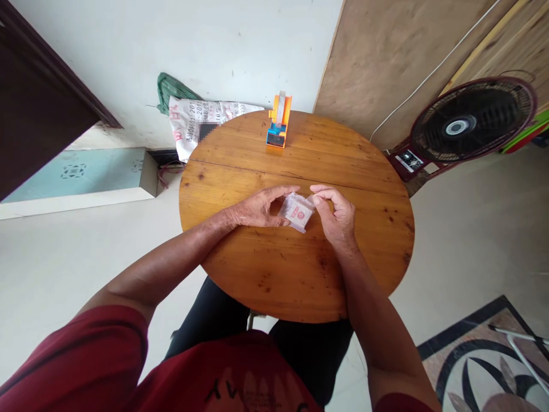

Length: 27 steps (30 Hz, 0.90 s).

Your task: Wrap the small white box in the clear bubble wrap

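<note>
A small clear plastic packet point(297, 211) with a red and white label lies near the middle of the round wooden table point(266, 269). My left hand point(257, 209) pinches its left edge between thumb and fingers. My right hand point(337, 214) pinches its upper right corner, fingers curled together. Both forearms rest over the table's near half.
An orange and blue tape dispenser point(278, 123) stands at the table's far edge. Behind the table, a printed white sack point(193, 123) and a green bag point(171, 91) lean on the wall. A dark red floor fan point(469, 123) stands to the right. A patterned rug point(484, 360) lies at bottom right.
</note>
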Available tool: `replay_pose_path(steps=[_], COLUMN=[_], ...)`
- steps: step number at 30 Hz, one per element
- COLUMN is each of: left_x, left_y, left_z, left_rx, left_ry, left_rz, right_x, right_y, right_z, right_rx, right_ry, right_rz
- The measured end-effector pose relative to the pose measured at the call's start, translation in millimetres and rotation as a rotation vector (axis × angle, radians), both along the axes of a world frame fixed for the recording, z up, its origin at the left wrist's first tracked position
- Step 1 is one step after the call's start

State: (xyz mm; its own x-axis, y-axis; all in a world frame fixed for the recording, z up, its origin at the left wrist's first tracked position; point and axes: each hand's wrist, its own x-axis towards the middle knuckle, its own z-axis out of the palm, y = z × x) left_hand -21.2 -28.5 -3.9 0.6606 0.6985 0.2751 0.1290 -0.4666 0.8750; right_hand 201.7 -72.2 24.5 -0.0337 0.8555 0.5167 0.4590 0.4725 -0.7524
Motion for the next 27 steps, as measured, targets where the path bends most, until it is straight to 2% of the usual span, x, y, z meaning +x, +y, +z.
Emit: replay_pose_path(steps=[5, 13, 19, 27], left_x=[2.9, 2.6, -2.0, -1.6], left_y=[-6.2, -10.8, -10.5, -12.0], left_z=[-0.4, 1.1, 10.9, 20.0], left_rx=[-0.037, -0.225, -0.329, -0.452], left_ry=[-0.029, -0.105, -0.159, -0.236], left_rz=[-0.025, -0.12, -0.151, -0.173], right_x=[3.8, 9.7, 13.0, 16.3], right_y=[2.1, 4.0, 9.3, 17.8], right_z=[-1.1, -6.0, -9.8, -15.1], right_rx=[-0.048, -0.057, -0.054, -0.143], right_ry=[0.062, 0.203, 0.373, 0.506], right_rz=[-0.022, 0.024, 0.002, -0.074])
